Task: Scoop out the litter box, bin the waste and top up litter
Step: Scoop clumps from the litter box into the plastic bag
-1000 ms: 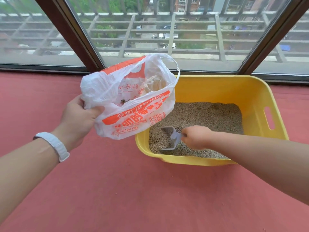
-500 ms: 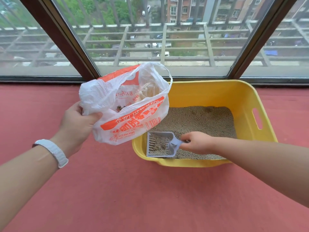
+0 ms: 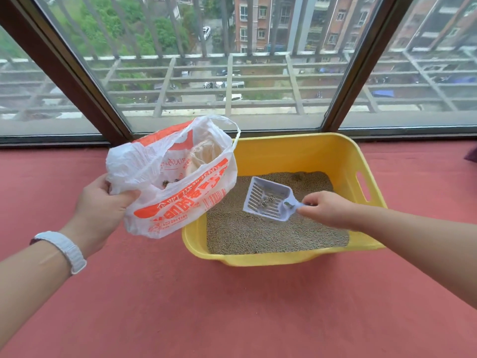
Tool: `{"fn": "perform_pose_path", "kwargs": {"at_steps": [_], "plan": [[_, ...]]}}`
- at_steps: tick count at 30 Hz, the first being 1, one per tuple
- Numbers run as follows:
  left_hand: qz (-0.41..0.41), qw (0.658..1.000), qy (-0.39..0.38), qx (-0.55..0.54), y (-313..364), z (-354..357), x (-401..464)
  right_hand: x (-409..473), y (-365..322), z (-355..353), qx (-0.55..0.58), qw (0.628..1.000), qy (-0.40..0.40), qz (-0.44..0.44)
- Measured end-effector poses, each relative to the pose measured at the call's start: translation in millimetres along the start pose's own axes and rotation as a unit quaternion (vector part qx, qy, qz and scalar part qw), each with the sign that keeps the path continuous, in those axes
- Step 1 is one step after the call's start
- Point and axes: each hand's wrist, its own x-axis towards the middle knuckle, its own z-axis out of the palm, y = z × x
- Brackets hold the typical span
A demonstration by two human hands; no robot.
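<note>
One yellow litter box [image 3: 289, 151] is seen on the red floor [image 3: 232, 306], right by the big window [image 3: 232, 60]. The box has slanted walls, a rounded rim and one cut-out handle hole on its right wall. It is filled with a flat bed of small grey-brown litter [image 3: 258, 233]. One scoop [image 3: 268, 201] is held above the litter, near the middle of the box. The scoop is pale blue-white, with long slots in its bottom, and a little clump of dark waste is seen lying in it. Its short handle is pinched by the right hand [image 3: 325, 209], with the fingers closed tight on it. One thin plastic bag [image 3: 175, 177] is held up at the box's left edge, partly over the near left corner. The bag is white with big orange letters and stripes, and its mouth is open toward the scoop. A few dark bits and something pale are seen inside it. The bag's crumpled edge is gripped by the left hand [image 3: 103, 210], with the thumb and fingers closed on the plastic. One white band [image 3: 65, 250] is worn on the left wrist. Two hands are counted in all.
</note>
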Motion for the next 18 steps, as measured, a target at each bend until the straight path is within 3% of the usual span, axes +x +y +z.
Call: {"fn": "perform_pose_path", "kwargs": {"at_steps": [6,18], "plan": [[-0.006,1.0,-0.002,0.018,-3.9,2.3,4.2,-3.7,1.5,-20.6,0.011,0.999,0.051,0.001],[0.001,1.0,0.011,0.004,2.3,-0.8,1.2,2.7,-12.9,-31.6,-0.025,0.999,0.035,-0.024]]}}
